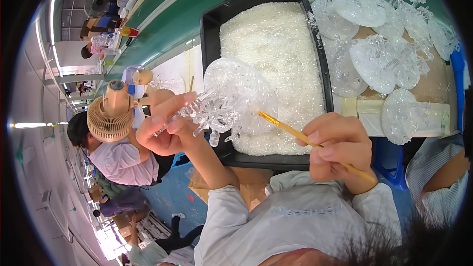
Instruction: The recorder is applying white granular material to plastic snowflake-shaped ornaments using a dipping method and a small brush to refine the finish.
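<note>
My left hand [170, 125] is closed around the clear figures of a transparent ornament [241, 88], whose round, frosted-looking disc base is tilted toward me. In my right hand [340, 150] I grip a slim paintbrush [290, 130] with a wooden handle and a yellow ferrule. Its tip is at the disc's lower right part; whether it touches cannot be made out. Below both hands lies a black tray [319, 49] filled with white, sparkling granules [276, 34].
Several similar clear ornaments [362, 12] crowd the cardboard-covered surface right of the tray. A beige fan [112, 118] stands to the left. The green tabletop [197, 2] runs behind the tray. One co-worker [120, 160] sits at left; another's striped sleeve [438, 167] shows at right.
</note>
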